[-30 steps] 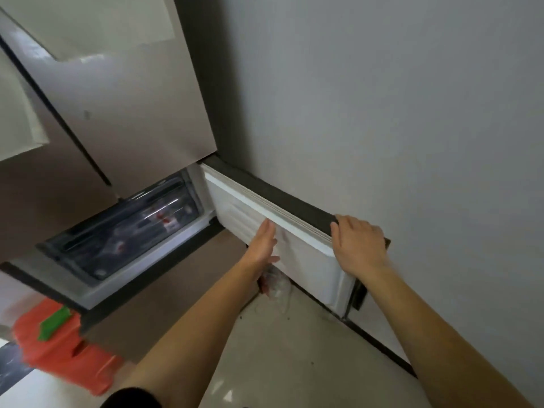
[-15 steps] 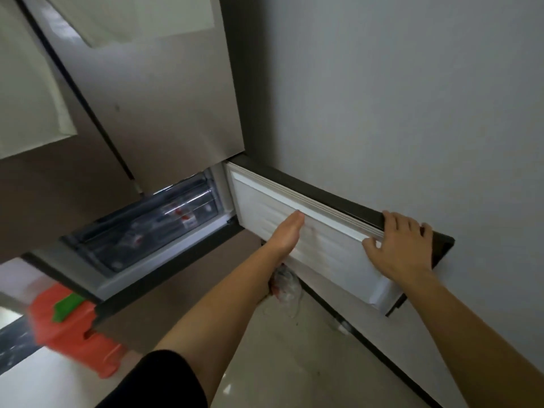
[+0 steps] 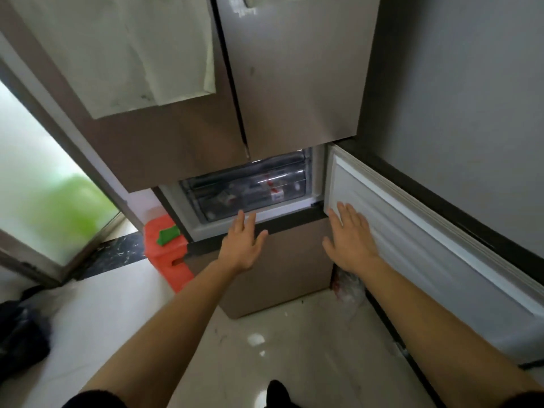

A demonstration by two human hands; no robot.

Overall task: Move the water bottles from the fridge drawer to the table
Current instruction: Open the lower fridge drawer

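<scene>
The brushed-metal fridge [image 3: 294,83] stood with its lower door [image 3: 426,245] open wide toward 3 o'clock, its inner liner white, ribbed plastic. In the bay sat the clear plastic drawer [image 3: 223,191]. The left hand [image 3: 243,245] hovered just below the drawer front, fingers [image 3: 241,222] straight and spread, holding nothing. The right hand [image 3: 350,240] lay flat against the liner, fingers straight. The bottles [image 3: 273,187], with red-and-white labels, lay inside the drawer at 1 o'clock from the left fingers, untouched.
</scene>
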